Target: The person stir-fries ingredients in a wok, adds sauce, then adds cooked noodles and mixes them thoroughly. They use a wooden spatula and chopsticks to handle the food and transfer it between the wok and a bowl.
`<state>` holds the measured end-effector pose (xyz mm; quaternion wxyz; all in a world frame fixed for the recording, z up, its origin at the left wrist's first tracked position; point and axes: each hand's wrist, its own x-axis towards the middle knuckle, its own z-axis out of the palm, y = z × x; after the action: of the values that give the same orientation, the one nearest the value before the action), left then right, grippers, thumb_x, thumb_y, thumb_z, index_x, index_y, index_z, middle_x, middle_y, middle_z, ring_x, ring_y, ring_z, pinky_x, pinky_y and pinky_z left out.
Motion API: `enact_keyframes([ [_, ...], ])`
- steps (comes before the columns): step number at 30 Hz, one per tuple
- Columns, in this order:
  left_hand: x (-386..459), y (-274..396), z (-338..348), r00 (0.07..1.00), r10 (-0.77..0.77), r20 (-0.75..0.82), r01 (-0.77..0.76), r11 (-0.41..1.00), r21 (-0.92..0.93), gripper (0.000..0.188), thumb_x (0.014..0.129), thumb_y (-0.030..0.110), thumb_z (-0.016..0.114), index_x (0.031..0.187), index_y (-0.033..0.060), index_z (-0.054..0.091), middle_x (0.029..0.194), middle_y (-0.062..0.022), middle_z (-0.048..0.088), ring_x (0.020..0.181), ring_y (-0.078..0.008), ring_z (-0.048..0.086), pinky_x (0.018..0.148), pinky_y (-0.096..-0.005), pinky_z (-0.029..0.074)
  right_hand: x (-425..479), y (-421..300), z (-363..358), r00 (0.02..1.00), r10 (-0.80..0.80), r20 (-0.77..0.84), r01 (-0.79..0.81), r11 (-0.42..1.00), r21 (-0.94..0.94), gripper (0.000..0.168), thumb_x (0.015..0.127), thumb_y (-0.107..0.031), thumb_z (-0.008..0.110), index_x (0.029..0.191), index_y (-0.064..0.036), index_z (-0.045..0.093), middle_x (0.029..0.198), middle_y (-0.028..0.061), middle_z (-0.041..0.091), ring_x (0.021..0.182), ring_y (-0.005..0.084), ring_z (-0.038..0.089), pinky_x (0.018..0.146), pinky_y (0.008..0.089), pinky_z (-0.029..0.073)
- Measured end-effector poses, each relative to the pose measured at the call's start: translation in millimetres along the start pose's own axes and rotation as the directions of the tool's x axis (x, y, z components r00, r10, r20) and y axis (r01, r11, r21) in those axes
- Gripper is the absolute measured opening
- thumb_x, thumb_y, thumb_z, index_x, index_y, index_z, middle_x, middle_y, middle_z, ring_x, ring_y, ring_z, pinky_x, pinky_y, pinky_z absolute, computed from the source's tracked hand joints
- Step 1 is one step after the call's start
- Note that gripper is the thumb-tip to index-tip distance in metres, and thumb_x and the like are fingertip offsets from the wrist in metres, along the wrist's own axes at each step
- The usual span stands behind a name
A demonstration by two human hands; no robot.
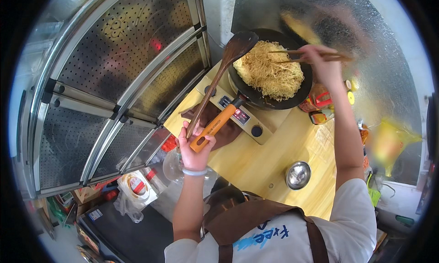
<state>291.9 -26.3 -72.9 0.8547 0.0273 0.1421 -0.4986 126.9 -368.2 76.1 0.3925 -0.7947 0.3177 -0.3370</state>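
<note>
My left hand [196, 147] grips the orange handle [217, 124] of a dark frying pan together with the thin end of a brown wooden spoon [219, 72], whose bowl rises over the pan's left rim. The dark pan [306, 88] sits over a beige induction cooker [240, 120] with a lit display. A heap of pale and browned noodles [271, 71] fills most of it. Above the pan's right side, my right hand [317, 59] holds a pair of wooden chopsticks [291, 57], their tips apart at the noodles.
On the wooden table [253, 163] stands a small steel bowl [298, 175]. Jars and bottles [317, 100] are right of the pan, and a yellow plastic bag [389, 143] is farther right. A brown cloth [228, 132] lies under the handle. Perforated metal panels [127, 53] line the left.
</note>
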Motion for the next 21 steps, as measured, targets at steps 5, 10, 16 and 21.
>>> enact_keyframes([
  [5, 2, -8, 9, 0.998, 0.017, -0.055, -0.017, 1.000, -0.002, 0.019, 0.095, 0.034, 0.045, 0.101, 0.0238, 0.060, 0.093, 0.0052, 0.052, 0.082, -0.0077, 0.047, 0.073, -0.0359, 0.043, 0, 69, -52, 0.936, 0.263, -0.235, -0.303, 0.940, -0.156, 0.015, 0.087, -0.008, 0.058, 0.086, 0.003, 0.068, 0.072, 0.0060, 0.066, 0.065, 0.0128, 0.062, 0.058, 0.0252, 0.050],
  [10, 4, -7, 1, 0.999, 0.015, 0.036, -0.015, 1.000, -0.004, 0.022, 0.097, 0.032, 0.042, 0.104, 0.0218, 0.060, 0.109, 0.0010, 0.055, 0.083, -0.0083, 0.048, 0.074, -0.0361, 0.043, 10, 106, 21, 0.700, 0.601, -0.386, -0.311, 0.743, 0.592, 0.010, 0.083, -0.002, 0.059, 0.081, 0.003, 0.067, 0.072, 0.0107, 0.065, 0.063, 0.0180, 0.062, 0.058, 0.0278, 0.050],
  [16, 4, -4, 2, 1.000, -0.005, 0.019, 0.005, 1.000, -0.008, 0.023, 0.097, 0.032, 0.041, 0.104, 0.0204, 0.060, 0.096, 0.0020, 0.051, 0.083, -0.0093, 0.047, 0.076, -0.0373, 0.043, -2, 92, 35, 0.843, 0.525, -0.117, -0.351, 0.701, 0.620, 0.016, 0.090, -0.011, 0.055, 0.094, 0.000, 0.066, 0.084, 0.0095, 0.066, 0.082, 0.0188, 0.064, 0.076, 0.0288, 0.050],
  [21, 2, -5, 0, 0.999, -0.008, 0.036, 0.010, 0.999, -0.046, 0.024, 0.097, 0.032, 0.041, 0.105, 0.0209, 0.060, 0.095, 0.0027, 0.051, 0.082, -0.0098, 0.047, 0.076, -0.0377, 0.042, -48, 38, 42, 0.923, 0.385, -0.017, -0.321, 0.793, 0.517, 0.015, 0.089, -0.011, 0.056, 0.091, 0.000, 0.067, 0.084, 0.0092, 0.066, 0.081, 0.0178, 0.064, 0.077, 0.0278, 0.050],
])
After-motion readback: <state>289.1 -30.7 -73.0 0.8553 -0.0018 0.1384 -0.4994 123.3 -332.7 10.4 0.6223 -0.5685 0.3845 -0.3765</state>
